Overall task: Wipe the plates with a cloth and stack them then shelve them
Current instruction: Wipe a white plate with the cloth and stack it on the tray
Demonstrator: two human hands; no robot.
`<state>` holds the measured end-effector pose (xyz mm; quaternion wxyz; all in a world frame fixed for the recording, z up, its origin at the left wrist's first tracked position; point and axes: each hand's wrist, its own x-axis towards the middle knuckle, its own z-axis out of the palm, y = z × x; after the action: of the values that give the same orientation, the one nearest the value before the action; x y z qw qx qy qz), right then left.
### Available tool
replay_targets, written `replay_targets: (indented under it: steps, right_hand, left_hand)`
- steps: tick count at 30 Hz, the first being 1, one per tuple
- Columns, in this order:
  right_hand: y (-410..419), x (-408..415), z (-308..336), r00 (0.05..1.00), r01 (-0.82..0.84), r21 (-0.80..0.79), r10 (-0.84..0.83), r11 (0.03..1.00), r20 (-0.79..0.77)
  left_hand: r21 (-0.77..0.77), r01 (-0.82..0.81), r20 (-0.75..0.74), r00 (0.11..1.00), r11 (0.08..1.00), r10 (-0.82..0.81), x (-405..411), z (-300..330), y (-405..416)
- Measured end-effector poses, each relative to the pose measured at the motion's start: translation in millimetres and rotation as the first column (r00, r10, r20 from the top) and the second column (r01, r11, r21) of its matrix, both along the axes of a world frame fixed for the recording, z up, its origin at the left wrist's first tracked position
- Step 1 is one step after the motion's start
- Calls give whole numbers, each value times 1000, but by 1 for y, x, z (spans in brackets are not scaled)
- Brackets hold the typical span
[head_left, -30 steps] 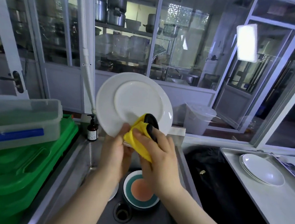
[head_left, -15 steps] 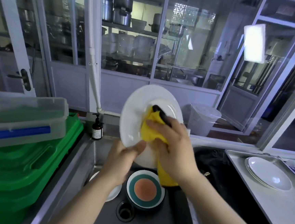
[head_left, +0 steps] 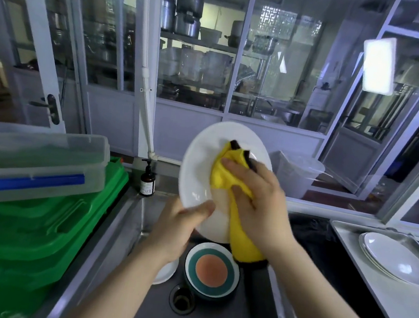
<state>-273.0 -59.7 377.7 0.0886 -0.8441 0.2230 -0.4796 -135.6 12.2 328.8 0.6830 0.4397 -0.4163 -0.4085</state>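
White plate [head_left: 199, 173] held up over the sink [head_left: 132, 218], tilted near upright, its face turned toward the camera. Head view only. Left hand [head_left: 180, 222] pinches the plate's lower-left rim, thumb lying across the front face, fingers behind and hidden. Right hand [head_left: 258, 201] presses a yellow cloth [head_left: 227, 175] flat against the centre-right of the plate face, clenched around the bunched fabric; a long tail of cloth hangs down past the plate's lower edge. Cloth has a dark trim at the top. Key relation: the wiping hand sits right of and slightly above the holding hand, so the unwiped part of the face lies up and to the left of the cloth, nearer the left hand's side. In the sink below, directly under the held plate, sits a bowl with teal ring [head_left: 212, 270] near the drain [head_left: 182, 301]; another white dish [head_left: 167, 271] is partly hidden under the left forearm. Stack of wiped plates [head_left: 394, 258] rests on the tray [head_left: 344, 229] at far right, well apart, on the right hand's side, so the set-down probably goes rightward. Green crates [head_left: 32, 232] and a clear lidded box [head_left: 39, 154] at left, pump bottle [head_left: 147, 181] at the sink's back edge. Judgement: wiping step mid-way, stacking not yet begun for this plate.
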Motion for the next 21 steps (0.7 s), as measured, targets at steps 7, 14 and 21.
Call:
replay_targets:
  steps: [7, 14, 21]
  right_hand:
    - [-12, 0, -2, 985, 170, 149, -163, 974, -61]
    - [50, 35, -2, 993, -57, -86, 47, 995, -104]
    - [-41, 28, 35, 985, 170, 101, -166, 980, -42]
  left_hand:
    - [-19, -85, -104, 991, 996, 82, 19, -10, 6]
    - [-14, -152, 276, 950, 988, 150, 7, -6, 14]
    - [12, 35, 224, 974, 999, -37, 23, -16, 29]
